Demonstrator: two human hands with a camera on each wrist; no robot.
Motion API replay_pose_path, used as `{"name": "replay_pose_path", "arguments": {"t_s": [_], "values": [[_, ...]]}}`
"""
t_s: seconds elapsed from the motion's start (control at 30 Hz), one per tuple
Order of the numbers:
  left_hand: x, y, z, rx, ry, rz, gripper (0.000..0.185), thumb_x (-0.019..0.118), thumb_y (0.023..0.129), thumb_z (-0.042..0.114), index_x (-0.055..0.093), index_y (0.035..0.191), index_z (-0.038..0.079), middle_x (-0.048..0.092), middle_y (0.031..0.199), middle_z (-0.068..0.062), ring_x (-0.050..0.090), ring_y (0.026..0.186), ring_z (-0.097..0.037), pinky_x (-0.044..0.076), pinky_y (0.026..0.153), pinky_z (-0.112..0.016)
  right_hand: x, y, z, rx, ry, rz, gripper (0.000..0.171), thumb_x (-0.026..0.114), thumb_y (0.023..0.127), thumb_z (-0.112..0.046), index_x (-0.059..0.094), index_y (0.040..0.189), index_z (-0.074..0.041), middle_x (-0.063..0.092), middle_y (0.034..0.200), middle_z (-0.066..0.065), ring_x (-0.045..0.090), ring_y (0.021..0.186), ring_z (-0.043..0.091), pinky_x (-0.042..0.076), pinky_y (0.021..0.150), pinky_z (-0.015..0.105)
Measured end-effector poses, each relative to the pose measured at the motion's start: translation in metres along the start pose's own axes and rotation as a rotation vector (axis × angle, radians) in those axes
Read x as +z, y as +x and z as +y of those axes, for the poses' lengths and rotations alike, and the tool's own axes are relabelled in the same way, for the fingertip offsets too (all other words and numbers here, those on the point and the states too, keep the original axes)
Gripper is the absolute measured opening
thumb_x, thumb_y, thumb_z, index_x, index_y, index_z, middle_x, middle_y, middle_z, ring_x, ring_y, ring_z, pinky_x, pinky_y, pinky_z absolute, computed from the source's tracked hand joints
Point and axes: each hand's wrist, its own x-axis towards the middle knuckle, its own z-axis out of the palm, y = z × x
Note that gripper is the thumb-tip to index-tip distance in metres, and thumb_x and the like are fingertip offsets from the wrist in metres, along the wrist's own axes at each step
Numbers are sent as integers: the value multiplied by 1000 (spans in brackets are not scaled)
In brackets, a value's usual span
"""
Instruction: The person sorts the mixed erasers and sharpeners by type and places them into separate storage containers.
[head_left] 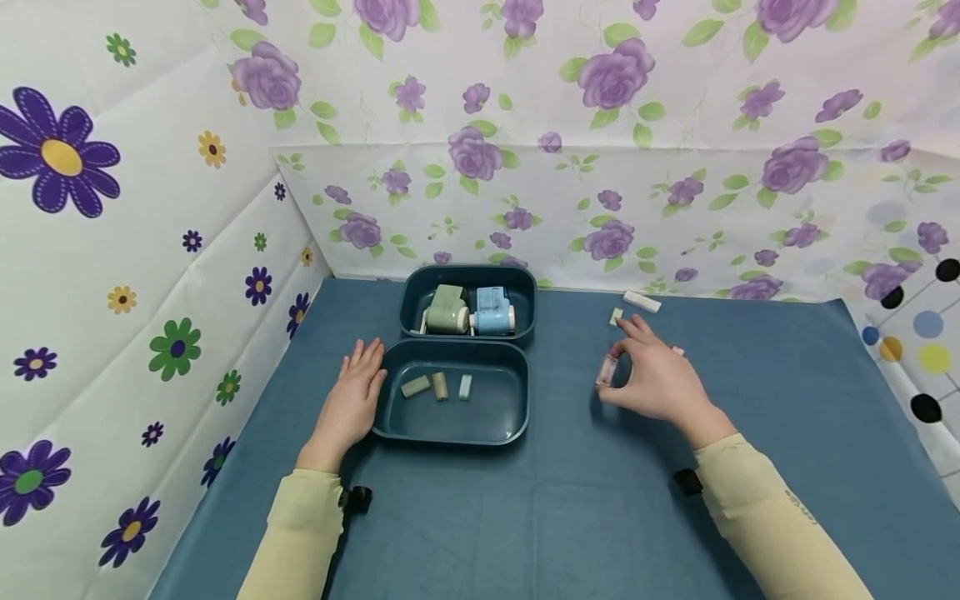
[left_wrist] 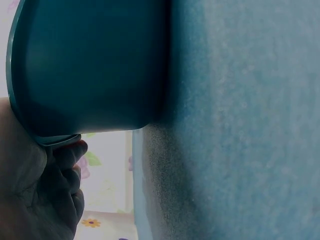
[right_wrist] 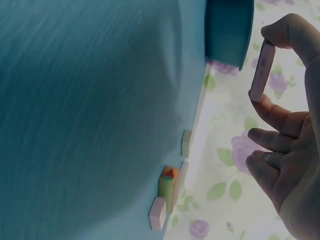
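Note:
My right hand (head_left: 656, 379) is raised over the right part of the table and pinches a small pale pink block (right_wrist: 262, 71) by its two ends, between thumb and index finger. Its other fingers are loosely bent in the right wrist view. My left hand (head_left: 352, 396) rests against the left rim of the front blue tray (head_left: 450, 435), fingers stretched forward. Inside that tray lie a green block (head_left: 415, 387), a tan block (head_left: 440, 387) and a light blue block (head_left: 465, 387). The left wrist view shows the tray wall (left_wrist: 95, 70) with the hand at its rim.
Behind the front tray, a second blue tray (head_left: 525, 333) holds a boxy green item (head_left: 447, 310) and a boxy blue one (head_left: 492, 311). Beyond my right hand lie a white bar (head_left: 642, 302), a small pale block (head_left: 616, 317) and another pink block (right_wrist: 158, 213). Flowered sheets (head_left: 480, 217) border the table.

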Motion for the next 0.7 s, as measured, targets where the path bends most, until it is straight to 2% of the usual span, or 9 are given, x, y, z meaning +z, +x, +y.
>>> {"name": "replay_pose_path", "arguments": {"t_s": [0.07,0.1,0.2,0.3,0.4,0.53,0.7], "values": [[1,0,-1,2,1,3,54,44,118,18,32,166,-3,25,175,-17,7,164,-34,5,133,-53,1,0,-4,-16,8,11,38,86,82,-44,74,103,-16,35,171,19,20,162,38,36,101,88],[1,0,-1,3,2,4,54,44,118,18,32,166,-3,25,175,-17,7,164,-34,5,133,-53,2,0,-6,-25,12,17,37,87,82,-44,74,103,-16,35,171,18,21,162,38,43,97,84],[1,0,-2,4,8,6,54,44,118,19,32,166,-3,26,175,-17,7,164,-34,5,133,-52,3,1,-12,-50,20,32,36,86,82,-44,73,101,-16,36,171,18,21,162,37,56,82,65],[0,0,0,2,3,6,54,44,118,19,32,166,-3,26,175,-17,8,164,-34,5,133,-52,5,2,-19,-70,35,42,35,85,82,-44,72,99,-17,36,170,19,21,163,36,51,58,44],[-1,-1,1,-1,-5,4,54,43,118,20,32,166,-3,26,175,-17,8,164,-34,5,133,-52,6,4,-27,-82,53,44,34,85,82,-45,72,98,-18,37,170,18,20,163,35,43,47,35],[-1,-1,1,-1,-4,6,54,42,118,21,32,166,-3,26,174,-17,8,164,-34,6,133,-52,7,8,-38,-96,63,34,35,84,82,-47,73,100,-19,37,171,16,20,163,33,42,47,33],[-1,-1,1,3,0,10,54,42,118,20,32,166,-4,26,174,-18,9,164,-35,7,133,-54,8,12,-54,-117,75,19,35,84,82,-47,73,101,-19,35,172,14,19,164,30,46,56,35]]}}
